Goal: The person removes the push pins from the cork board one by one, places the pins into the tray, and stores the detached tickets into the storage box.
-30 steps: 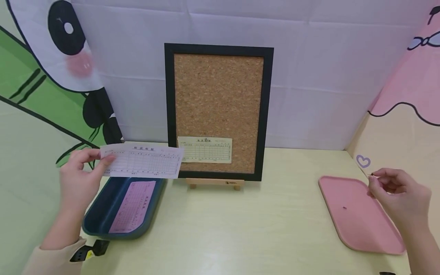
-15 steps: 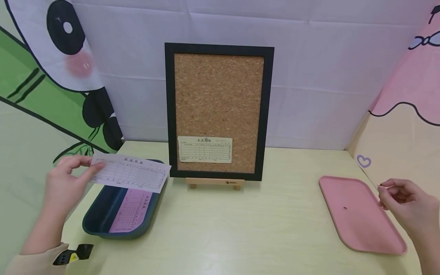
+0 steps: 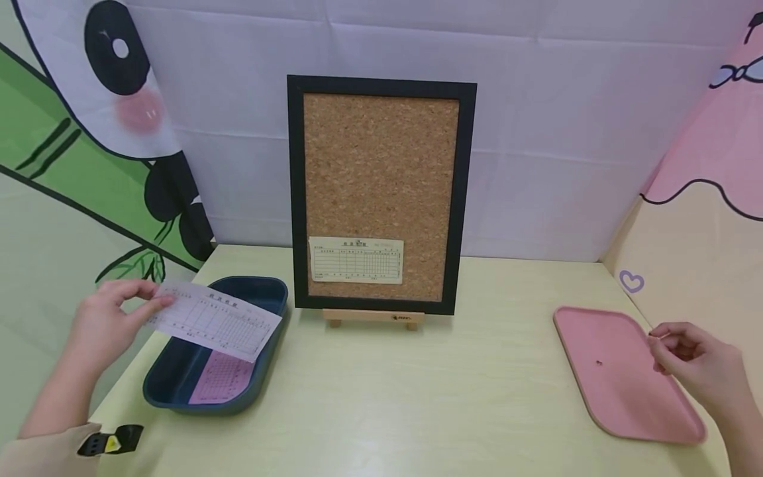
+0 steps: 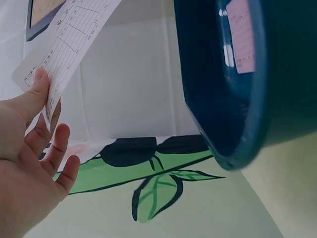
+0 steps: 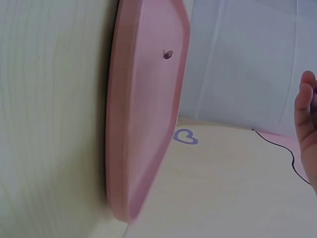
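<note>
My left hand (image 3: 110,318) pinches one end of a pale printed slip (image 3: 214,321), thumb on one face and fingers behind it, as the left wrist view shows. The slip hangs tilted over the dark blue tray (image 3: 179,391) at the table's left. A second ago I held it higher, level with the foot of the corkboard (image 3: 381,192); now it has dropped and swung back toward me, so it sits above the tray instead of near the board. A pink slip (image 3: 220,379) lies flat inside the tray, partly hidden under the held one. The corkboard stands upright on a small wooden easel (image 3: 373,317), with a cream slip (image 3: 356,260) already on its lower left corner. My right hand (image 3: 694,361) has also sunk, from above the far edge of the pink tray (image 3: 620,411) to just beside its right rim. Its fingers are curled, thumb to fingertip, around something too small to make out; earlier a thin pin-like sliver showed there. One tiny dark pin (image 3: 599,362) rests on the pink tray. I judge both hands have eased back from the board, so this slip is not yet pinned up.
</note>
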The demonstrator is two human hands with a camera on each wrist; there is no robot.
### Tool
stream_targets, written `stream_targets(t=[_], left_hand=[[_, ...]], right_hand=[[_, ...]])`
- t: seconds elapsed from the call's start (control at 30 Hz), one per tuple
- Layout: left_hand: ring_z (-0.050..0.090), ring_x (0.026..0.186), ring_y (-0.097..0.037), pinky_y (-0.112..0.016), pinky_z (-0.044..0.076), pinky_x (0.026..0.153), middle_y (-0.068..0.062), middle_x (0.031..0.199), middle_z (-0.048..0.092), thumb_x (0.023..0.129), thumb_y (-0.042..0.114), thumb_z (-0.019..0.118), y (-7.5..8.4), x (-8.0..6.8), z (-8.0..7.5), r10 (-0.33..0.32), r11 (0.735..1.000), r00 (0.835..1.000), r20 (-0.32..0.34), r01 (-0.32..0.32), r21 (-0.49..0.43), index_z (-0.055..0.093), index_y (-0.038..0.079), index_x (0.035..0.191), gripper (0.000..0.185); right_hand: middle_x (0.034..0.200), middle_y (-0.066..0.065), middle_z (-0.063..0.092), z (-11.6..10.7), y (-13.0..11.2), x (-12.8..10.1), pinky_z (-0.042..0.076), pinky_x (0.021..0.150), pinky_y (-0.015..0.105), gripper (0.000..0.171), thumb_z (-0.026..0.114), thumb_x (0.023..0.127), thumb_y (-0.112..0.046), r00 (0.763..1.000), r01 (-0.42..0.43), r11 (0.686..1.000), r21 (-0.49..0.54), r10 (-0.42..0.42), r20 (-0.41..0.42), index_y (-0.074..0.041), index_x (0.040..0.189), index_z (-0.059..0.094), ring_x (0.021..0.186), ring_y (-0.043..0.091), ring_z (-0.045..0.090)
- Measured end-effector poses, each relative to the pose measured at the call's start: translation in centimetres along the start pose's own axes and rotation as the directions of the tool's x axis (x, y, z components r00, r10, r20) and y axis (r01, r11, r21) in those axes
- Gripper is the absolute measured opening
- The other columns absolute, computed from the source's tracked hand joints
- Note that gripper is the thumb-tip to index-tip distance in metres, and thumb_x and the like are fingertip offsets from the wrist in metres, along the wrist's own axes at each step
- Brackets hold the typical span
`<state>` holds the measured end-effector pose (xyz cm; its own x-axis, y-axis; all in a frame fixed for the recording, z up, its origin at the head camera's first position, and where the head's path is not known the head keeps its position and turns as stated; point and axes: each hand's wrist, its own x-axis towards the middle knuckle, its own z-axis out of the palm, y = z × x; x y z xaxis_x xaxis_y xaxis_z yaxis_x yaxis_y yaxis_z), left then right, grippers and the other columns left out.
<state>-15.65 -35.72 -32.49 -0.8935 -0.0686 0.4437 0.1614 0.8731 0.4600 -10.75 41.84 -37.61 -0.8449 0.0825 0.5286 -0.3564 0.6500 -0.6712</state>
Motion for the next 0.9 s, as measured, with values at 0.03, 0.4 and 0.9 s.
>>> stream_targets(t=[0.03,0.4,0.9], left_hand=[[0.039,0.092,-0.024,-0.039,0.029,0.072,-0.017,0.096,0.057,0.087,0.023,0.069,-0.3,0.0,0.0,0.004,1.000,1.000,0.013,-0.004,0.003,0.064,0.004,0.086,0.020],[0.043,0.090,-0.029,-0.038,0.031,0.070,-0.016,0.091,0.059,0.086,0.026,0.070,-2.7,0.7,0.7,0.059,0.997,0.990,0.130,-0.065,0.040,0.065,0.006,0.089,0.020],[0.047,0.076,-0.020,-0.028,0.034,0.063,-0.005,0.082,0.062,0.080,0.025,0.076,-4.6,1.9,1.3,0.146,0.981,0.958,0.248,-0.172,0.085,0.068,0.012,0.083,0.015]], right_hand=[[0.061,-0.014,0.060,0.0,0.2,-0.1,0.044,0.046,0.013,0.032,0.062,0.075,0.020,1.000,-0.005,1.000,-0.005,0.005,0.009,-0.010,0.086,0.063,0.048,-0.002,0.055],[0.060,-0.011,0.059,0.0,1.7,-0.5,0.042,0.046,0.016,0.027,0.064,0.078,0.016,0.994,-0.033,0.999,-0.017,0.035,0.103,-0.009,0.089,0.062,0.047,0.002,0.053],[0.062,-0.008,0.059,-0.4,2.8,-0.2,0.042,0.046,0.020,0.015,0.063,0.086,0.003,0.960,-0.071,0.994,-0.081,0.090,0.264,-0.011,0.090,0.060,0.048,0.007,0.053]])
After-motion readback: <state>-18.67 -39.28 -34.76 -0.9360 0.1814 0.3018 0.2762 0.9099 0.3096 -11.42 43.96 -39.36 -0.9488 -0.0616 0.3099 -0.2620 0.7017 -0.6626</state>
